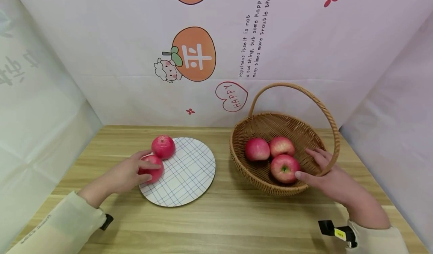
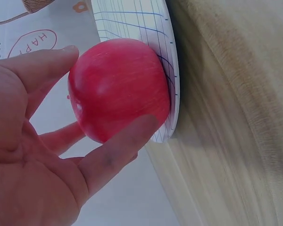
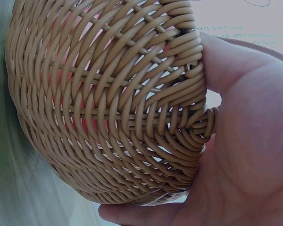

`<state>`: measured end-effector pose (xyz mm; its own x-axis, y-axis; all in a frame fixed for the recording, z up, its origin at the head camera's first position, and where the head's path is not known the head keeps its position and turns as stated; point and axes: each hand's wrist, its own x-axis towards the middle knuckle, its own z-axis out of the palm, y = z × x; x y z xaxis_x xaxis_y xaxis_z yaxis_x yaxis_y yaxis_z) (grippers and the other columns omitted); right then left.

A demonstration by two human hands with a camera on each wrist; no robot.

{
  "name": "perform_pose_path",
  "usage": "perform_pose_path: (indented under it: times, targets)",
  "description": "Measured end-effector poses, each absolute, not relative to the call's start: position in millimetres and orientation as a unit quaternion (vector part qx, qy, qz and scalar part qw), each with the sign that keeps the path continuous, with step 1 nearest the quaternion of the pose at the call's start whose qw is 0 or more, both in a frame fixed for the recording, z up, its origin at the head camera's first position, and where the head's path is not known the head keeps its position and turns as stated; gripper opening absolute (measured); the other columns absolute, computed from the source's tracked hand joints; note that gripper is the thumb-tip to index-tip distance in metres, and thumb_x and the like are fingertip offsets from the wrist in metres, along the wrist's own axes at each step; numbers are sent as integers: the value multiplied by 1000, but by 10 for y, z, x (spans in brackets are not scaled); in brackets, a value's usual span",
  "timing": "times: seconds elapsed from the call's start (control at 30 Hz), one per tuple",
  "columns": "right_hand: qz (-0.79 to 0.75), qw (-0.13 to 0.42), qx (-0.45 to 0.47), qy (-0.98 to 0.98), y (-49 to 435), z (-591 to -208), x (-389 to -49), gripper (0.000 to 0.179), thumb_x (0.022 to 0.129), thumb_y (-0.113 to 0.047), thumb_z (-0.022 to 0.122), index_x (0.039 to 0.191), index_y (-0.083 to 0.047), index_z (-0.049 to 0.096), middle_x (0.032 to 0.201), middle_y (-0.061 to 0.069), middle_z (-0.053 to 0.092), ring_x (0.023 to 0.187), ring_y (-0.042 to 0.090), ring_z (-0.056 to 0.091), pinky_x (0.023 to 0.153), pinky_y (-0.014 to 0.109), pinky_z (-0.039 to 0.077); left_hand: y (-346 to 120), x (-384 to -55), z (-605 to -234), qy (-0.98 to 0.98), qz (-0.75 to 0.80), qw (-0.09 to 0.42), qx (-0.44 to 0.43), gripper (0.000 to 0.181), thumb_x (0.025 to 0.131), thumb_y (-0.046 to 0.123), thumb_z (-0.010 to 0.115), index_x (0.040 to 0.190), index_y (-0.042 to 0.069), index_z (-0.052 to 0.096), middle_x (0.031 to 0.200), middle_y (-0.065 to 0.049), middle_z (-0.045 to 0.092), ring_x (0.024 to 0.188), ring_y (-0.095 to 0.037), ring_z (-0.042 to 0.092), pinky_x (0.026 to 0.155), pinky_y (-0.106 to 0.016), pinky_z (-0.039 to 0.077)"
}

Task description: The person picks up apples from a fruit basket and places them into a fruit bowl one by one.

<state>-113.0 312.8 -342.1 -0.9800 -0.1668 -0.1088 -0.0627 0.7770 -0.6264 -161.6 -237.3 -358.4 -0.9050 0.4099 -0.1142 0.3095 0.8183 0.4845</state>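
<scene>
My left hand [image 1: 127, 174] holds a red apple [image 2: 120, 89] at the left edge of a round plate [image 1: 189, 175] with a blue grid pattern. In the left wrist view its thumb and fingers spread around the apple's sides. A second red apple [image 1: 163, 147] touches the held one from behind, on the plate's upper left edge. At the right, my right hand [image 1: 333, 179] grips the rim of a wicker basket [image 1: 248, 175] by the handle's base, as the right wrist view shows against the weave [image 3: 104, 103]. Three apples lie in the basket, among them a front one [image 1: 285, 168].
The basket's tall arched handle [image 1: 297, 86] rises above its right side. Behind the wooden table [image 1: 216, 224] hangs a white printed backdrop [image 1: 287, 40], and pale sheets flank both sides. A stretch of tabletop separates plate and basket.
</scene>
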Motion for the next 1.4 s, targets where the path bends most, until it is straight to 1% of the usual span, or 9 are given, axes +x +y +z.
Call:
perform_pose_path:
  times: [0.3,0.5,0.67,0.8,0.93,1.07,1.17,1.3,1.4]
  targets:
    - [-333,80,-61,937,3136,-3425,-1123,94,95,-45,67,158,-1,13,156,35,-5,133,68,7,94,79,23,-2338,-1599,-3566,945,249,112,182,35,88,18,76,123,20,74,154,-25,28,132,-52,34,91,-55,51]
    - [-333,76,-63,938,3134,-3433,-1124,96,94,-45,68,158,-1,12,156,35,-4,133,68,8,94,79,23,-2322,-1591,-3482,948,242,102,180,34,89,19,76,123,17,74,154,-26,28,134,-53,32,95,-60,46]
    - [-331,75,-64,939,3136,-3437,-1124,96,94,-45,68,158,-1,12,156,36,-3,133,68,9,94,79,23,-2280,-1597,-3357,950,242,99,170,41,88,29,78,126,15,72,154,-25,28,135,-52,29,91,-62,48]
    - [-331,73,-65,938,3138,-3437,-1125,95,94,-45,68,158,-1,13,156,36,-3,133,68,8,94,79,23,-2237,-1606,-3272,952,232,94,175,48,85,32,80,129,16,70,154,-25,28,134,-53,31,88,-62,50]
    - [-333,73,-66,938,3142,-3432,-1120,95,94,-44,68,158,-1,12,156,36,-4,133,68,7,94,79,23,-2183,-1620,-3223,949,231,91,196,51,81,30,84,129,20,70,155,-23,28,133,-51,33,86,-59,52]
    - [-334,74,-67,937,3142,-3425,-1122,95,94,-44,68,158,-1,12,156,36,-4,133,68,6,94,79,22,-2091,-1644,-3181,944,233,87,215,55,79,25,86,131,22,69,156,-21,28,133,-50,33,79,-54,56]
    - [-337,75,-67,936,3139,-3421,-1123,95,94,-44,68,158,-1,12,156,36,-5,133,68,6,94,79,22,-1993,-1663,-3133,945,234,80,212,57,79,24,87,133,23,68,156,-19,28,133,-50,33,76,-55,57]
    - [-337,76,-67,936,3133,-3416,-1118,95,94,-44,67,158,-1,11,156,36,-5,133,68,7,94,79,23,-1854,-1683,-3070,947,223,67,222,59,78,29,87,134,26,67,158,-15,28,135,-47,34,81,-57,55]
    - [-335,75,-67,937,3130,-3414,-1116,95,94,-44,67,158,-1,11,156,36,-4,133,68,7,94,79,23,-1755,-1695,-3029,942,213,63,253,60,78,31,86,135,29,66,159,-13,27,138,-44,32,88,-57,52]
